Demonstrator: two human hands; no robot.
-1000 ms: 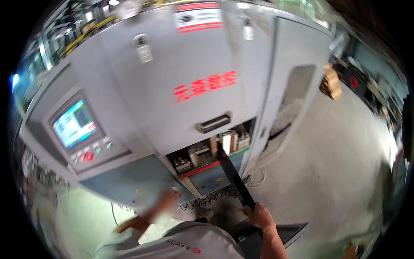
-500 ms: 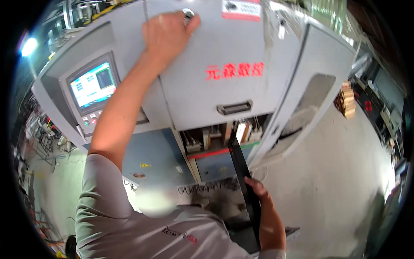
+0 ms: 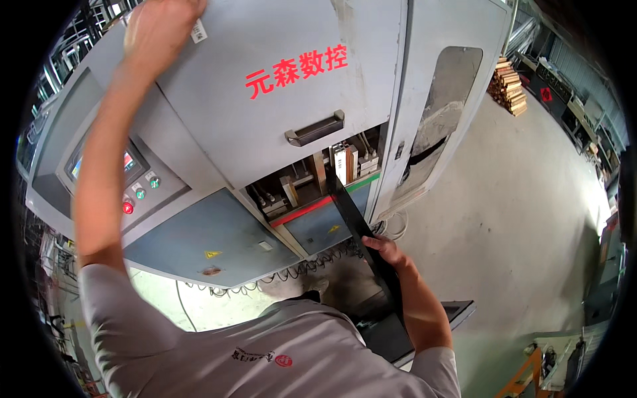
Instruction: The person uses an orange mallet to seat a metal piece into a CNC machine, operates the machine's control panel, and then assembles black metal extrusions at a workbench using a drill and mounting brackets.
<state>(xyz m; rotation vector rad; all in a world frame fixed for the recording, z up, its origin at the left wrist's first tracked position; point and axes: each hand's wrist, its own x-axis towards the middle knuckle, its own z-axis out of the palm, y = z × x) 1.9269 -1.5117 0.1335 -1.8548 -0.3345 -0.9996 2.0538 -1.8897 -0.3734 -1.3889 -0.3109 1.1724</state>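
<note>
My left hand (image 3: 161, 32) is raised to the upper front of a grey machine cabinet (image 3: 259, 126), beside a small white label. Its fingers are curled and partly cut off by the picture's edge; what they hold is hidden. Low on the right, my right hand (image 3: 386, 252) grips a long black metal profile (image 3: 350, 212). The profile slants up and away from me, its far end inside the machine's front opening (image 3: 302, 192). Clamp blocks and a white upright piece (image 3: 340, 166) show in that opening, above a red and green strip.
A black handle (image 3: 315, 129) is on the panel above the opening. At left sit a screen and several buttons (image 3: 141, 194), partly behind my left arm. A side door with a window (image 3: 441, 99) stands at right. Coiled hoses (image 3: 292, 270) hang below; stacked wood (image 3: 507, 89) lies farther off.
The view has shifted, so the machine sits farther left and higher. My left hand, earlier at a round metal knob, is now at the upper left edge. My right hand still grips the profile.
</note>
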